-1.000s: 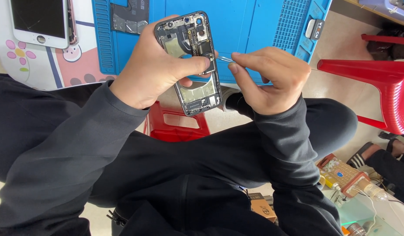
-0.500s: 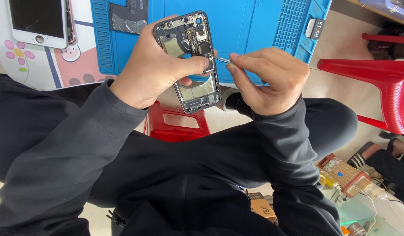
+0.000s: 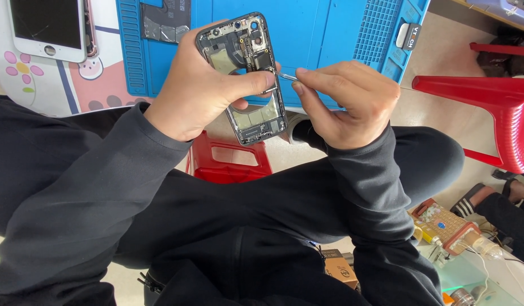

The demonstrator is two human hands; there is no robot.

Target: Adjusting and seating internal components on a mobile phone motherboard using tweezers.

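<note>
Opened phone (image 3: pixel 247 79) gripped in left hand (image 3: pixel 208 85); thin metal tool (image 3: pixel 284 75) pinched by right hand (image 3: pixel 347 102), probing mid-frame. Next, probably steady, precise tip placement over blue mat (image 3: pixel 324 28).

My left hand (image 3: pixel 208 93) grips an opened phone shell (image 3: pixel 245 76) with a dark frame that looks like glossy metal and matt black parts inside. My right hand (image 3: pixel 349 102) pinches thin, shiny steel tweezers (image 3: pixel 284 75). The blue mat (image 3: pixel 330 34) seems to be matt rubber, ribbed at the edge. The red stool (image 3: pixel 230 158) is smooth plastic, and my sleeves are soft dark cloth.
</note>
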